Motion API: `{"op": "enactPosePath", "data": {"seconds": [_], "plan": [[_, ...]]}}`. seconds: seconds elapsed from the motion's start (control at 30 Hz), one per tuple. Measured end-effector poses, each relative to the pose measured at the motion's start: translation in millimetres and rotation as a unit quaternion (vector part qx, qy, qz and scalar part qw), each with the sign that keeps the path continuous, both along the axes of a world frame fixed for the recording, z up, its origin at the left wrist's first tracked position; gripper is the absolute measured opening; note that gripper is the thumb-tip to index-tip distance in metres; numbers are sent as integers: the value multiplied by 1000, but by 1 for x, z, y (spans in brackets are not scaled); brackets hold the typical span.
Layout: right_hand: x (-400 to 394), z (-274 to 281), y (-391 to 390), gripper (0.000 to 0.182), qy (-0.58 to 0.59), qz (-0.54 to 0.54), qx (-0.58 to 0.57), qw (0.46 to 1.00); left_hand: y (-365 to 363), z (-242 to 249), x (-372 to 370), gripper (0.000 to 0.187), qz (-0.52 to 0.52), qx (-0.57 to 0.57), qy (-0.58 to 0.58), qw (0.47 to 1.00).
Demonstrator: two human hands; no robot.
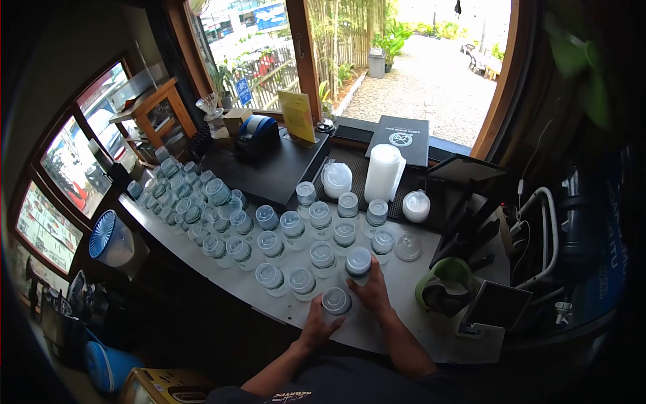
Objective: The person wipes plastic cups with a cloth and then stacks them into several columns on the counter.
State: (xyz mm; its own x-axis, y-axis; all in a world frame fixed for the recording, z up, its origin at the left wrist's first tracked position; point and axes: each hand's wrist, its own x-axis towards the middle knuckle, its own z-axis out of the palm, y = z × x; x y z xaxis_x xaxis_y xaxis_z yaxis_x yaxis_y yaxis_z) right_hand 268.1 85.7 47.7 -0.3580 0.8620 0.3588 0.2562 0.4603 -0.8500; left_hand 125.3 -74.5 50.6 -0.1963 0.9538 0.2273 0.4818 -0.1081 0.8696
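Cups: two lidded clear plastic cups in hand, at the near edge of the counter (pixel 397 316), just in front of the rows of lidded cups (pixel 269 229).
Left hand (pixel 319 326): fingers wrapped round the nearer lidded cup (pixel 336 301), which stands on the counter.
Right hand (pixel 372 296): fingers closed round the farther lidded cup (pixel 358 261), just beyond the nearer one.
Handling: judged best gripped low on the wall, kept upright, not squeezed, since thin plastic likely flexes and a lid may pop.
Landmark: tall stack of white lids (pixel 382 173), behind the rows on a black mat.
Left of stack: bagged lids (pixel 336 178), receipt printer (pixel 257 135), yellow sign (pixel 297 116).
Right of stack: lidded white tub (pixel 416 206); nearer the person, a loose dome lid (pixel 408 247) and a green-rimmed holder (pixel 441 286).
Behind stack: black menu (pixel 398 139) at the window.
Obstruction: neighbouring cups stand close to both hands; a careless elbow or wrist could tip them.
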Motion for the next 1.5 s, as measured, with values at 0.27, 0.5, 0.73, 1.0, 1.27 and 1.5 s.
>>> {"op": "enactPosePath", "data": {"seconds": [0.27,0.5,0.73,1.0,1.27,1.5], "plan": [[45,-27,-45,89,-17,-4,28,999,-31,54,-69,93,102,264,-56,958],[16,-7,-80,90,92,-15,-98,991,-30,61,-168,91,164,116,-25,979],[-34,35,-93,92,135,-65,-18,989,4,32,-198,88,31,68,90,993],[-93,62,-108,89,179,-132,37,974,16,-20,-219,83,-67,29,97,993],[-136,-9,-129,91,-12,-149,-87,985,3,-30,-234,89,-106,24,-35,993],[-144,-16,-152,87,45,-216,-132,966,35,25,-234,94,-199,181,-163,949]]}}
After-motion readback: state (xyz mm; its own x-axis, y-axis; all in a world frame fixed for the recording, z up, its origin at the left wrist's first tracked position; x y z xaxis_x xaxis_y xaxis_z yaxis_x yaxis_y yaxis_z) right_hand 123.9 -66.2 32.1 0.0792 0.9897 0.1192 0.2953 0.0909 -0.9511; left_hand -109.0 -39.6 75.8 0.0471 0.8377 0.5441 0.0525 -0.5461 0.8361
